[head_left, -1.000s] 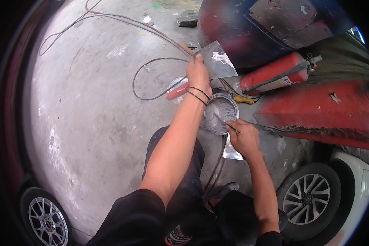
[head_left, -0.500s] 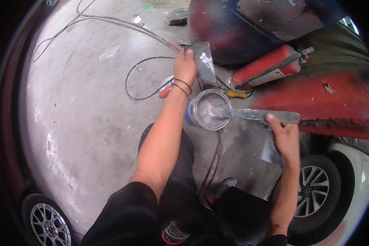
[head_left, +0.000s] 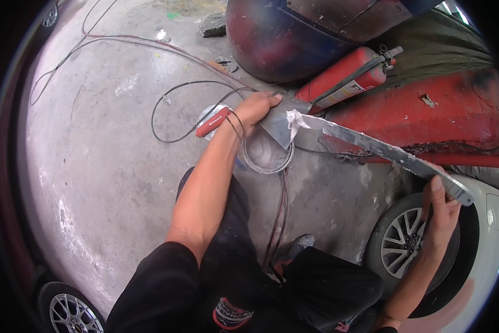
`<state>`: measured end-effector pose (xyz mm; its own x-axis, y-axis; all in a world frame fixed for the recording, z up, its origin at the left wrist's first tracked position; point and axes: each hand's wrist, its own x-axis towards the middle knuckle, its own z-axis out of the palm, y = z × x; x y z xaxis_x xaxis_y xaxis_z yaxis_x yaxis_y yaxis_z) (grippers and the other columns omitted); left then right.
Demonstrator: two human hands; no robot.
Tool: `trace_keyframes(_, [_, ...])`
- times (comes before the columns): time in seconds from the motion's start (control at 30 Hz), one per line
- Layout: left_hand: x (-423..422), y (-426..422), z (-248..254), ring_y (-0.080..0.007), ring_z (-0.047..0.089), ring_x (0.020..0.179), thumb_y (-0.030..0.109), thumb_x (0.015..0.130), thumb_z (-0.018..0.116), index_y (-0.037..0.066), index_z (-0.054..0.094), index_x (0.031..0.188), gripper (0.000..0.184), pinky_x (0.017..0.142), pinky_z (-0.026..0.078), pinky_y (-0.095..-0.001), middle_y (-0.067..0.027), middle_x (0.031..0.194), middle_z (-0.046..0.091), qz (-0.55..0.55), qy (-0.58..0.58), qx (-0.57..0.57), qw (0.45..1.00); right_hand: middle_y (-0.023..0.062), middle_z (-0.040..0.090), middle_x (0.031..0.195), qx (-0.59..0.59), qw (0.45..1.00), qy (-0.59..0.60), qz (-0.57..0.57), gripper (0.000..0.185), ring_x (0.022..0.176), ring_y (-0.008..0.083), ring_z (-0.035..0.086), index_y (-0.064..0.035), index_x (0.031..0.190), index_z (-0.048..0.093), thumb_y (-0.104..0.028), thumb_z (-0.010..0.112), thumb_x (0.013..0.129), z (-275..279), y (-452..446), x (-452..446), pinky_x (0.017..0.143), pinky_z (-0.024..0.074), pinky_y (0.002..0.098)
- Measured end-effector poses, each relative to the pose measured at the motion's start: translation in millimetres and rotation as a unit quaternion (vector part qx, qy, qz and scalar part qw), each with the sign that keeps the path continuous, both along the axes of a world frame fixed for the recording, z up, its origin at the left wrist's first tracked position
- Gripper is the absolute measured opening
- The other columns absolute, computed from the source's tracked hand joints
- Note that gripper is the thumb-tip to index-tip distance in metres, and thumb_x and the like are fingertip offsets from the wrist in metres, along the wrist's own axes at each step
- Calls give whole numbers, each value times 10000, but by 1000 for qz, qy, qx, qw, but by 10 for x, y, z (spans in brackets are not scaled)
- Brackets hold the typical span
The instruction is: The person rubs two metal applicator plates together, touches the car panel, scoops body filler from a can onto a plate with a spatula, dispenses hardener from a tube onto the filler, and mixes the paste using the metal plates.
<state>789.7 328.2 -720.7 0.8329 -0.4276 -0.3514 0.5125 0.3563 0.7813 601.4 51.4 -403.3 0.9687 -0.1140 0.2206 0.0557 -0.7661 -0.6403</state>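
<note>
- Grey metal plate point(head_left: 277, 126) sits pinched beneath the left hand's point(head_left: 258, 107) thumb, over the open can's point(head_left: 270, 171) rim.
- Right hand point(head_left: 442, 206) closes around the long flat blade's point(head_left: 380, 149) far end; its opposite tip, carrying pale paste point(head_left: 294, 123), meets the plate.

Long strip point(head_left: 380, 147), ctr. to rt., shows dull gray w/ rough white paste at its tip; thin gray plate point(head_left: 278, 123), ctr., looks smooth. Extinguisher point(head_left: 339, 72), upper rt., wears glossy red paint; concrete floor point(head_left: 111, 166), lt., is scuffed. Black cloth shirt point(head_left: 274, 308), btm. ctr., is matt; metal wheel point(head_left: 400, 243), lower rt., has a soft sheen.
</note>
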Motion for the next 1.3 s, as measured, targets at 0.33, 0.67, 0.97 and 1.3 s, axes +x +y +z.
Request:
trace_keyframes(0.33, [-13, -304, 71, -314, 697, 1202, 44, 1086, 551, -77, 560, 1333, 275, 1068, 604, -452, -215, 1339, 652, 122, 248, -309, 910, 207, 769, 1092, -157, 959, -115, 205, 243, 896, 311, 772, 6, 1130, 782, -37, 762, 892, -1049, 49, -344, 765, 616, 354])
trace_keyframes(0.67, [8, -205, -73, -285, 728, 1102, 16, 1058, 592, -74, 590, 1247, 209, 1049, 619, -424, -184, 1229, 687, 125, 300, -334, 885, 178, 771, 1079, -200, 948, -140, 205, 269, 791, 283, 767, -39, 1067, 799, -47, 786, 799, -923, 20, -622, 646, 595, 330])
trace_keyframes(0.97, [-4, -252, -108, -310, 703, 1171, 88, 1097, 513, -61, 575, 1313, 269, 1062, 602, -486, -206, 1308, 668, 172, 250, -241, 922, 239, 739, 1115, -61, 978, -126, 157, 256, 808, 260, 705, -38, 1212, 758, -195, 687, 1023, -652, -156, -881, 711, 560, 313])
trace_keyframes(1.3, [-11, 221, 113, -316, 659, 1219, 242, 1128, 433, 12, 531, 1460, 416, 1008, 550, -512, -146, 1383, 639, 421, 131, -214, 871, 166, 749, 1166, -76, 959, 84, 260, 496, 1010, 348, 747, -34, 1204, 781, 130, 690, 744, -1670, 128, -151, 908, 591, 380])
